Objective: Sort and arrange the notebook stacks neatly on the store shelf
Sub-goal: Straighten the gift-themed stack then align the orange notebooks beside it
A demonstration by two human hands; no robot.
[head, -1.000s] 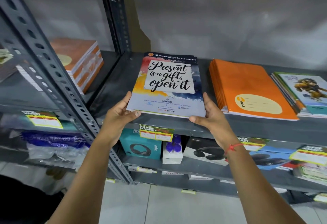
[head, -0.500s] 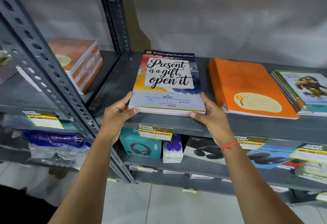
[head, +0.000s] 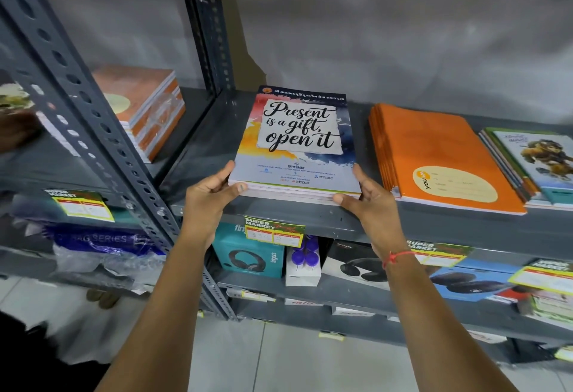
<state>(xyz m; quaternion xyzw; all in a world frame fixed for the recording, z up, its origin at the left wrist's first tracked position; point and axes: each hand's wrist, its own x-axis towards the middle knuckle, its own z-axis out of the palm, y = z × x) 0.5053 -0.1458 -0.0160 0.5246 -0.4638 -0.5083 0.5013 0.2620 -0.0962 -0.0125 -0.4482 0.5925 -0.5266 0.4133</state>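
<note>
- Head view: the person stands at a grey metal shelf (head: 310, 221), both arms reaching up to it.
- A stack of notebooks (head: 297, 143), the top cover reading "Present is a gift, open it", lies flat on the shelf board near the front edge, toward its left end.
- The left hand (head: 210, 196) grips the stack's near left corner, thumb on the front edge and fingers curled round the side.
- The right hand (head: 369, 202) clamps the near right corner the same way; a red thread (head: 397, 257) circles that wrist.
- Just to the right, apart from the held stack, sits a pile of orange notebooks (head: 440, 156), and beside that, touching it, a pile with a cartoon cover (head: 533, 162).
- In the neighbouring bay on the left, another stack of brown-orange books (head: 145, 106) rests on its board.
- The shelf below holds boxes: a teal headphone box (head: 248, 255), a white box with purple items (head: 304, 263) and a black headphone box (head: 353, 263).
- Yellow price tags (head: 273, 230) hang on the shelf fronts.
</note>
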